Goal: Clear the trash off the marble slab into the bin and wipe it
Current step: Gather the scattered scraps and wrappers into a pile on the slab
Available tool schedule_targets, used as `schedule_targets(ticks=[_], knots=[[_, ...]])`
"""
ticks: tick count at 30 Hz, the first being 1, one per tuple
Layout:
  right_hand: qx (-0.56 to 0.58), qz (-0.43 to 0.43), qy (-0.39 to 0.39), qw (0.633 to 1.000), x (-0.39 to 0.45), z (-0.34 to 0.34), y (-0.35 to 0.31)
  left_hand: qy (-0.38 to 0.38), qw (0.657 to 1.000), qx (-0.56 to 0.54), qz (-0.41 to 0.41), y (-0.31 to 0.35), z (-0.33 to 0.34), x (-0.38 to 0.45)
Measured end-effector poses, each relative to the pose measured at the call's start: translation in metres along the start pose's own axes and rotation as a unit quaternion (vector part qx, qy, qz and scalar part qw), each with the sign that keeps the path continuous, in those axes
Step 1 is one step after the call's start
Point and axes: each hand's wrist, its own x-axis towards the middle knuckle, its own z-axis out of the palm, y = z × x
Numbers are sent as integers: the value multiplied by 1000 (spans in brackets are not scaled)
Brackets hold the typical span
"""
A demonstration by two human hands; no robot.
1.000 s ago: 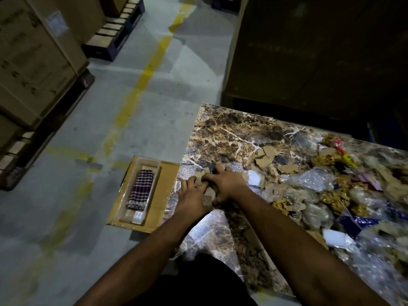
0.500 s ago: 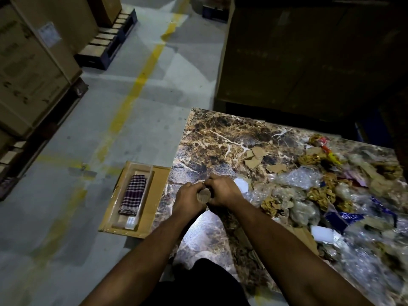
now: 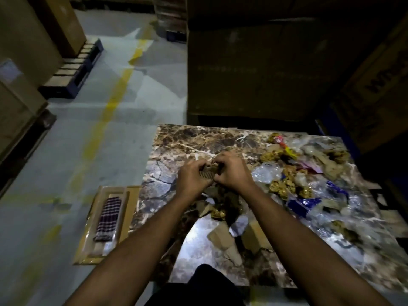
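Note:
A brown veined marble slab lies in front of me, littered on its right half with trash: clear plastic, golden crumpled wrappers, blue foil and cardboard scraps. Above the slab's middle, my left hand and my right hand together grip a stack of cardboard scraps between them. More cardboard pieces lie near the front edge. A checked cloth lies in a shallow cardboard tray on the floor, left of the slab. No bin shows.
Large cardboard boxes stand right behind the slab and at the right. Boxes on pallets line the left side. A grey concrete floor with a yellow line runs between.
Both hands have lifted off the slab's left part with the gathered cardboard scraps and now hold them higher, over the middle. The camera has tilted up and to the right.

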Motion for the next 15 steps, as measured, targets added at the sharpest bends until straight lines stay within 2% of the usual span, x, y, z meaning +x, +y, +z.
schedule_targets(ticks=[4,9,12,15], knots=[[18,47,64,997,-20,-40,46,-5,998,-30,60,51,32,17],[6,95,121,988,-62,-69,111,-92,989,-32,113,96,93,27],[1,141,101,985,-87,-67,147,-157,981,-23,114,109,131,23],[-3,180,31,983,-105,-60,173,-247,964,37,93,111,160,16]])
